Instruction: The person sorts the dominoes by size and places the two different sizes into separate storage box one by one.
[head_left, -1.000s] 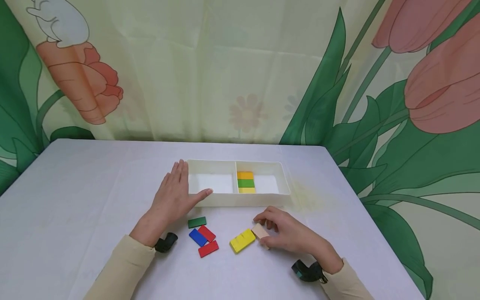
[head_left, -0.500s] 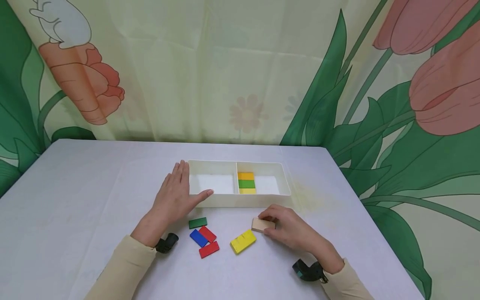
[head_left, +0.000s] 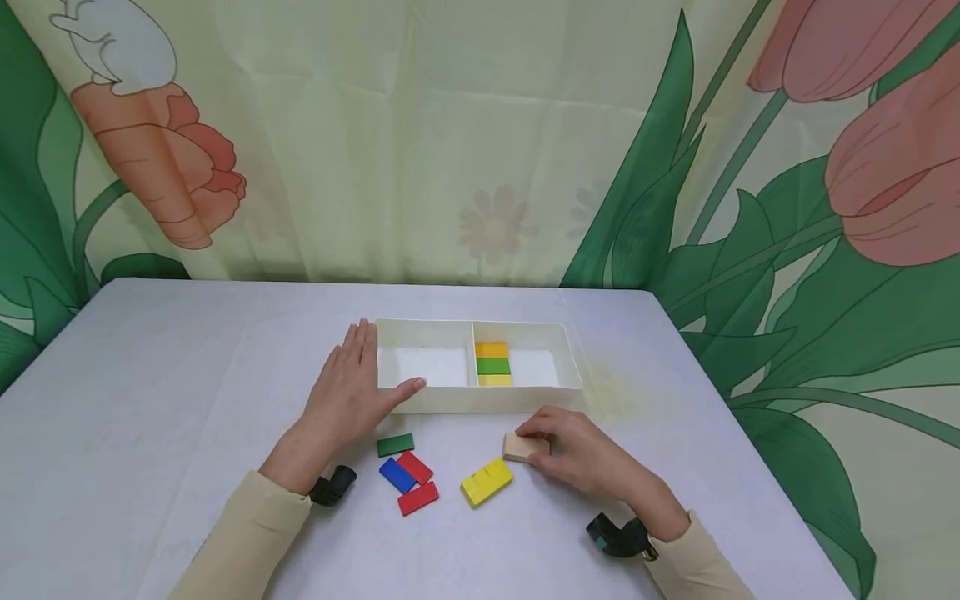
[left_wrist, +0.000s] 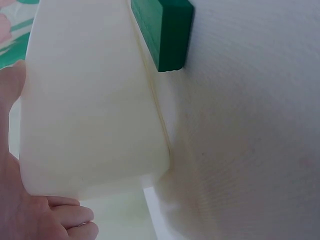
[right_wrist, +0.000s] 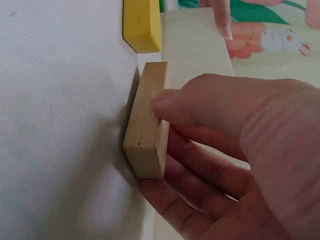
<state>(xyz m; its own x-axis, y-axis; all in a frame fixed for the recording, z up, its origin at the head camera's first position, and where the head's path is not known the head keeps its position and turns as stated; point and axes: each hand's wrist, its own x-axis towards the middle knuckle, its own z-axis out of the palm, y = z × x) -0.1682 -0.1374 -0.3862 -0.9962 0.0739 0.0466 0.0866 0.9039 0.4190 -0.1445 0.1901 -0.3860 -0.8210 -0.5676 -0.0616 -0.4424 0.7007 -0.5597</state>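
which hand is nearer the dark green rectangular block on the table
Left. The left hand is close, beyond and left of the dark green block; the right hand is farther, to its right.

A plain wooden block (head_left: 517, 447) is pinched by the right hand (head_left: 579, 450) in front of the white tray (head_left: 487, 401), its long side roughly parallel to the tray's front. The tray, divided into two compartments, is touched at its left end by the left hand (head_left: 345, 396), fingers straight.
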